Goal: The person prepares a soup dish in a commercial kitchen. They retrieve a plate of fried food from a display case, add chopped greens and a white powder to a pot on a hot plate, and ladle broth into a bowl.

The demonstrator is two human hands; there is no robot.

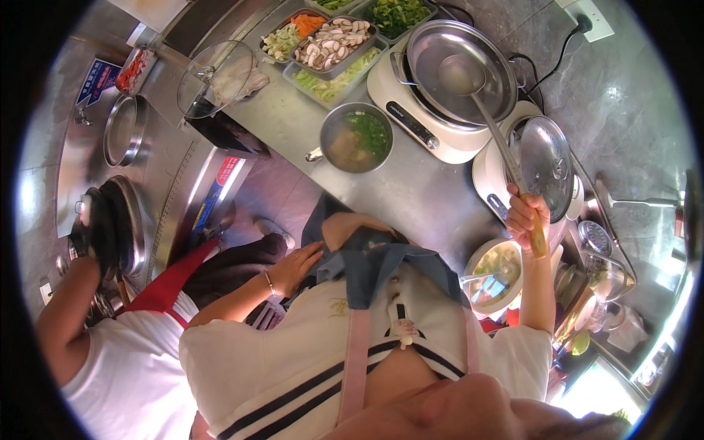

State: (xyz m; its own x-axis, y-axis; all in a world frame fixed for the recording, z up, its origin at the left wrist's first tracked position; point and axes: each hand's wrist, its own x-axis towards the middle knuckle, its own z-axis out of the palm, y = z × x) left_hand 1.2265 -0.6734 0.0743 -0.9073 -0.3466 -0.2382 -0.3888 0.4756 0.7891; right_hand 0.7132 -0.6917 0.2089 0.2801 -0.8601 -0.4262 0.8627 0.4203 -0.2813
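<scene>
My right hand [527, 219] grips the wooden end of a long metal ladle [498, 137]. The ladle's bowl lies inside a stainless steel pot [423, 49] on a white electric cooker [382, 82]. What liquid the bowl holds is hard to make out. My left hand [297, 269] rests with extended fingers at my side, against my dark blue apron [379, 275], holding nothing. On the steel counter [357, 192] before me stands a metal saucepan [324, 129] of broth with chopped greens. A second cooker [484, 176] carries a glass lid [542, 165], close beyond my right hand.
Containers of sliced mushrooms [333, 47], shredded cabbage [335, 85] and chopped greens [399, 16] stand at the back. A glass lid [212, 77] leans near them. Right of me is a white bucket [495, 275] of liquid. On my left, a co-worker [137, 352] stands by a wok [132, 225].
</scene>
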